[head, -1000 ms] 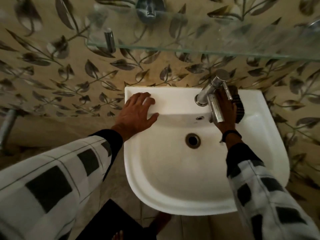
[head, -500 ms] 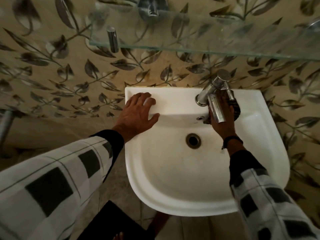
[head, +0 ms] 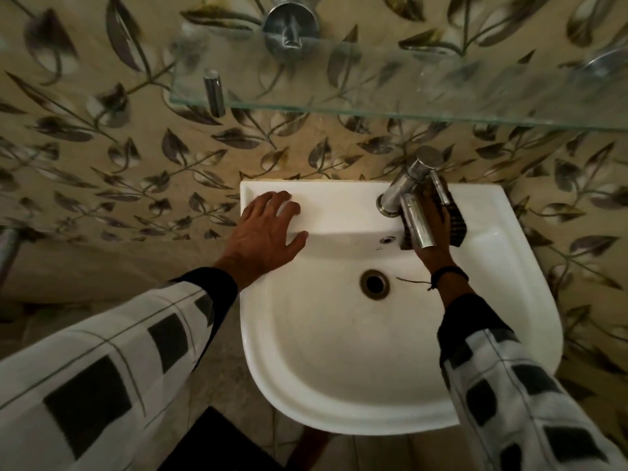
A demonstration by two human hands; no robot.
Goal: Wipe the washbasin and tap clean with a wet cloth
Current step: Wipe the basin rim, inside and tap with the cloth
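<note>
A white, round-fronted washbasin (head: pixel 339 413) is fixed to a tan wall with dark leaf shapes (head: pixel 119 158) on it. The left hand (head: pixel 265 232) lies flat on the back left ledge of the basin, with its fingers straight and a little spread and the thumb out to the side. At the back right stands a shiny silver metal tap (head: pixel 416 219), and its spout points out over the bowl. The right hand (head: pixel 433 232) is under that spout, on top of a dark ribbed cloth (head: pixel 457 222). The cloth sits on the ledge, touching the tap on its right side. The fingers lie long and close together and press down on the cloth; the thumb is hidden by the spout. A black band (head: pixel 448 273) goes round the right wrist. The round metal drain hole (head: pixel 374 283) is in the middle of the bowl. A clear glass shelf (head: pixel 373 110) hangs on the wall above the basin.
</note>
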